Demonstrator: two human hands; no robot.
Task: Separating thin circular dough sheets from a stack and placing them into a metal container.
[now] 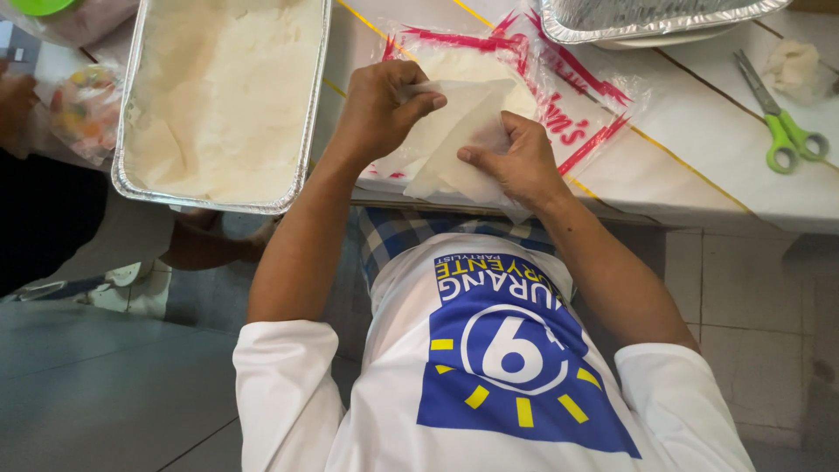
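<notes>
My left hand (383,107) pinches the top edge of a thin white wrapper sheet (454,131) between thumb and fingers. My right hand (517,163) grips the same sheet lower down on its right side, and the sheet folds between the two hands. Under the hands lies a clear plastic bag with red print (577,114) holding a stack of the same white sheets, near the front edge of the white-covered table (699,175).
A large foil tray (122,166) lined with white sheets stands at the left. A second foil tray (664,26) sits at the top right. Green-handled scissors (782,122) and a crumpled white lump (791,63) lie at the right. Another person's hand (13,105) is at the far left.
</notes>
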